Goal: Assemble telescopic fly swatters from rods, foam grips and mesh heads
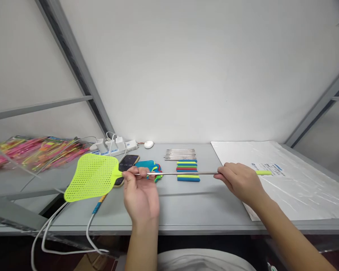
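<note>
A yellow-green fly swatter (93,177) with a thin metal rod is held level above the table. My left hand (141,192), palm up, is closed on the rod close to the perforated head. My right hand (240,182) wraps round the other end, where a yellow-green handle grip sticks out past the fist. Beyond the rod lie several coloured handle grips (188,179) in a stack, with several metal rods (180,153) behind them. Blue, red and green swatter heads (147,165) lie in a pile past my left hand, partly hidden by it.
A phone (129,161) showing a timer lies behind the swatter head. A power strip (110,151) with plugs and a white round device (148,144) stand at the back. At right is a large white wrapped sheet (299,199); at left, bagged colourful items (39,150). White cables (89,229) hang over the front edge.
</note>
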`<state>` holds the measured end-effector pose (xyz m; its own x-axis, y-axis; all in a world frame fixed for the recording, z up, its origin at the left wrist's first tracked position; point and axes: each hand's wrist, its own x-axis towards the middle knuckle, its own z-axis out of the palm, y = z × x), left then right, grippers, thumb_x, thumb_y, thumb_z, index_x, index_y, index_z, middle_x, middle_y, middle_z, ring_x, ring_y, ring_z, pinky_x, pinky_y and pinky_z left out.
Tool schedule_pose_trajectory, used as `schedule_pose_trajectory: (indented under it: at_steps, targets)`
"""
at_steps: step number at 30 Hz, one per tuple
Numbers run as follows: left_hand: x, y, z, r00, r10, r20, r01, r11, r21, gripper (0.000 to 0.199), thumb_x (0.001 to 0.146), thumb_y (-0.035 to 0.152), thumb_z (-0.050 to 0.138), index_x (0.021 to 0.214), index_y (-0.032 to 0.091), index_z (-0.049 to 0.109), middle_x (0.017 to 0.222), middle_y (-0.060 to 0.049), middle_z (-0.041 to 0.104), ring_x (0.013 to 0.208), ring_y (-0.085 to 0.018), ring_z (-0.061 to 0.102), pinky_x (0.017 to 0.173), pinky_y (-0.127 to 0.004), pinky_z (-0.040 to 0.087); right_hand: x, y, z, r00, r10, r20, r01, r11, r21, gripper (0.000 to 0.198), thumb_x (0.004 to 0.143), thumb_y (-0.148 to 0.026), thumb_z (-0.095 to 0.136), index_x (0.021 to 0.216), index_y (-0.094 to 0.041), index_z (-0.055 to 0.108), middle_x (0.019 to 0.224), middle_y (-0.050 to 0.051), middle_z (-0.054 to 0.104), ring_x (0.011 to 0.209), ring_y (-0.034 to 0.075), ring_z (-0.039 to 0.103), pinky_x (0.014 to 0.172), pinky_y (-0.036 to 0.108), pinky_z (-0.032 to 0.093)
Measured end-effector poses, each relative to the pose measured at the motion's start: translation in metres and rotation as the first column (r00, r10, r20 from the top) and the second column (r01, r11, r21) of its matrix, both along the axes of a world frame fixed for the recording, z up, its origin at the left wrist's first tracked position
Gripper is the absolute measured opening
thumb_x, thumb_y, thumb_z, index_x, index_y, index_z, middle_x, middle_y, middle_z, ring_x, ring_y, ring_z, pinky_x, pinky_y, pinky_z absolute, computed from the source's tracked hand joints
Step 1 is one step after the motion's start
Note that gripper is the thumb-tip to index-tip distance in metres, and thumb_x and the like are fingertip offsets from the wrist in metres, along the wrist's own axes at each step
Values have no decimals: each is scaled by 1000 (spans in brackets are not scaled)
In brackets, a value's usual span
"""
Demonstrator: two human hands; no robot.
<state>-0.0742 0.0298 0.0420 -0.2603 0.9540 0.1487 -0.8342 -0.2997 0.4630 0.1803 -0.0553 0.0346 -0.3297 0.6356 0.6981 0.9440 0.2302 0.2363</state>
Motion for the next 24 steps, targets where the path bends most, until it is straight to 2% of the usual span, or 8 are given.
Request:
schedule_pose_trajectory:
  at_steps: [4,8,9,11,14,17,19,24]
  targets:
    - [28,-15,-12,989,-73,-130,71,997,-21,32,91,48,55,85,19,64,79,-1,59,74,-13,56,64,-24,46,5,-10,1,999,-32,-7,32,999,-14,31,99,-32,47,73,-18,58,59,-2,52,52,11,41,54,27,24]
    - [61,-43,-28,896,-247,-368,262,965,-10,33,97,45,46,91,19,66,93,-7,64,90,-17,60,75,-28,47,-4,-20,3,1000,-12,-8,11,996,-87,30,99,-33,46,75,-19,58,60,-2,54,51,11,42,54,27,24]
    - [67,-49,-31,869,-300,-393,319,947,-16,34,98,45,44,92,19,65,96,-8,65,94,-18,60,77,-30,47,-8,-20,3,1000,-4,-17,2,994,-111,31,99,-34,46,75,-19,57,60,-2,54,52,11,43,54,27,24]
    - [74,-57,-36,851,-334,-407,358,934,-17,35,98,44,42,91,19,64,97,-8,66,97,-20,61,80,-32,47,-14,-18,1,998,6,-61,-16,987,-162,32,100,-36,44,76,-19,57,61,-3,55,53,11,45,54,27,24]
    - [75,-58,-37,884,-264,-387,288,958,6,33,96,45,45,85,19,63,91,-7,67,91,-19,62,82,-33,46,-20,-12,-3,991,8,-134,-37,975,-218,36,101,-38,40,75,-19,56,61,-3,58,52,10,47,51,27,22]
    - [69,-51,-34,921,-188,-341,205,979,14,33,94,48,49,81,20,60,87,-6,67,85,-18,62,79,-32,47,-17,-8,-8,991,-17,-132,-9,982,-189,43,101,-43,37,70,-19,55,58,-2,57,49,10,46,50,27,18]
    - [64,-44,-32,947,-155,-280,159,987,-9,32,93,48,52,80,20,59,85,-4,66,82,-17,62,76,-30,48,-7,-8,-12,993,-53,-102,35,984,-174,46,101,-45,36,67,-19,54,55,-3,55,47,10,44,50,27,17]
    - [49,-27,-28,972,-141,-187,132,990,-59,31,89,48,58,77,20,58,80,-1,63,79,-15,61,75,-30,48,29,-19,-24,994,-99,-34,92,980,-176,46,100,-45,39,65,-19,52,53,-3,52,46,10,42,50,26,18]
